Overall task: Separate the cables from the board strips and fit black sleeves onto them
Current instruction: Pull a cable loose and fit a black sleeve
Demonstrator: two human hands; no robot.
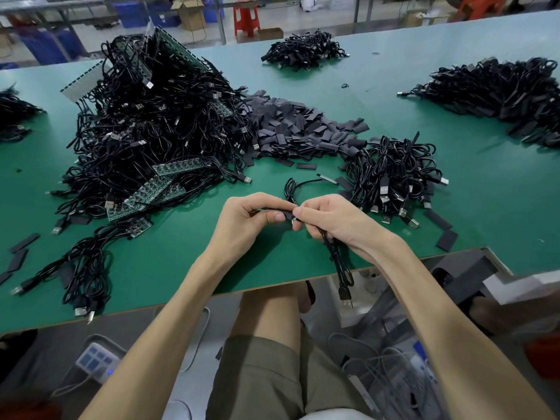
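Table: I see a wide green-matted table (181, 256) with a pale front edge, and both hands work just above its near side.
Left hand: the left hand (251, 216) has its grip pinched on a short flat black sleeve (275, 211), thumb on top.
Right hand: the right hand (330, 219) meets it thumb to thumb. Its grip grasps a thin black cable (336, 256) at the sleeve's mouth, and I cannot tell how far the end is in.
Cable: it hangs from the right hand past the table edge and ends in a silver USB plug (347, 298).
Raw heap: a tall tangle of black cables (145, 122) still joined to green board strips (178, 169) sits on my left.
Sleeves: a grey-black spread of loose flat sleeves (291, 128) lies beyond the hands, touching that tangle.
Sleeved pile: a smaller mound of coiled cables (394, 174) rests just right of the hands.
Far piles: one dark heap (303, 50) sits at the far edge and a long one (500, 89) at the right.
Room: beyond the table I make out a grey floor, a red plastic stool (247, 19), blue crates (133, 13) and an open cardboard box (191, 13).
Below: a white power strip (97, 359) lies on the floor by my view of olive shorts (263, 374).
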